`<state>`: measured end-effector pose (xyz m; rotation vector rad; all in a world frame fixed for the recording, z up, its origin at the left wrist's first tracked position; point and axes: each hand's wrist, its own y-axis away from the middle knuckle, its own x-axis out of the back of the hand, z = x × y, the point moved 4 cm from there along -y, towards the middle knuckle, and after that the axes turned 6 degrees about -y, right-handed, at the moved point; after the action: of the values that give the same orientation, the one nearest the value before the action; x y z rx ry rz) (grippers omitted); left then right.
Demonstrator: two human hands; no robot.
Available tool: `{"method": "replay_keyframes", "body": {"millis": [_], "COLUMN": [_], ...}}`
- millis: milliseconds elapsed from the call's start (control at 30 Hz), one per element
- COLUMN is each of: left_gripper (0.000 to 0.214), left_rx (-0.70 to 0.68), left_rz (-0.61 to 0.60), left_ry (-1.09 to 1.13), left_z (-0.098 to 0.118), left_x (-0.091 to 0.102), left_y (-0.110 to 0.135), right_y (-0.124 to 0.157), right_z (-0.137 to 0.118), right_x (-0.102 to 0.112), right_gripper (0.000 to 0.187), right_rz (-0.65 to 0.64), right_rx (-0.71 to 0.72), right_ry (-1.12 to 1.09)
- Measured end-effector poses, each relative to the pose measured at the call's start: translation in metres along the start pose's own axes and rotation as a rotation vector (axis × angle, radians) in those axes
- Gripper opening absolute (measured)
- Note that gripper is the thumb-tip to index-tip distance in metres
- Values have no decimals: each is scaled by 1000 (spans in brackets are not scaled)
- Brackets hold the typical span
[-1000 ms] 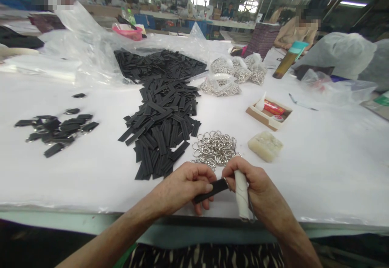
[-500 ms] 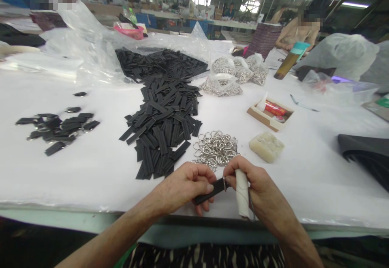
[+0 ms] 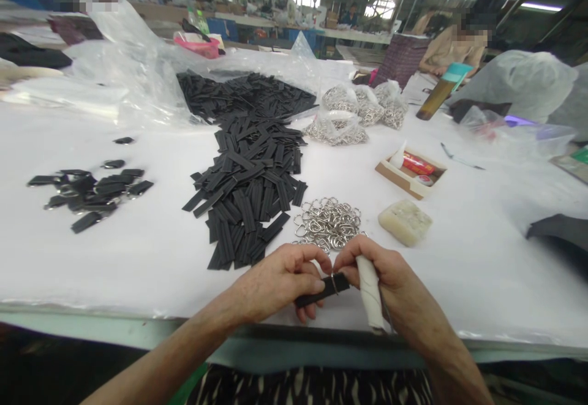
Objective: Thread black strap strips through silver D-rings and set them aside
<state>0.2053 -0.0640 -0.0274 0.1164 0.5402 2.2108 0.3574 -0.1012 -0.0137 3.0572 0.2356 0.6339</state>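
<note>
My left hand (image 3: 282, 276) pinches a short black strip (image 3: 316, 295) between thumb and fingers. A metal D-ring (image 3: 334, 285) sits around that strip near its right end. My right hand (image 3: 390, 276) is closed around a tool with a white wrapped handle (image 3: 370, 295); its working end is hidden. The thumb and forefinger of this hand are at the strip's right end, beside the ring. Just beyond my hands lies a pile of loose metal D-rings (image 3: 328, 222). Left of it spreads a large heap of black strips (image 3: 248, 172).
Black strips fitted with rings (image 3: 94, 190) lie at the left. On the right are a yellowish block (image 3: 405, 222), a small box (image 3: 399, 183) with a red tube, and a pen (image 3: 462, 158). Bags of rings (image 3: 337, 128) and a bottle (image 3: 441, 92) stand behind. A co-worker (image 3: 452, 52) sits beyond.
The ring has moved left along the strip, so more of the strip's right end shows past it. The dark material at the far right has shifted toward the edge of view.
</note>
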Motion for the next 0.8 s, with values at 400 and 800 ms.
{"method": "replay_keyframes", "body": {"millis": [400,800], "left_gripper": [38,21], "left_rx": [-28,2], "left_rz": [304,275], "left_ry": [588,873], "left_z": [-12,-20], "left_x": [-6,-16], "left_y": [-3,-8], "right_y": [25,24], "right_z": [-8,-5], "right_x": [-19,-27], "right_gripper": [19,19], "right_rz": [272,380], "right_rx": [492,694], "right_ry": [146,348]}}
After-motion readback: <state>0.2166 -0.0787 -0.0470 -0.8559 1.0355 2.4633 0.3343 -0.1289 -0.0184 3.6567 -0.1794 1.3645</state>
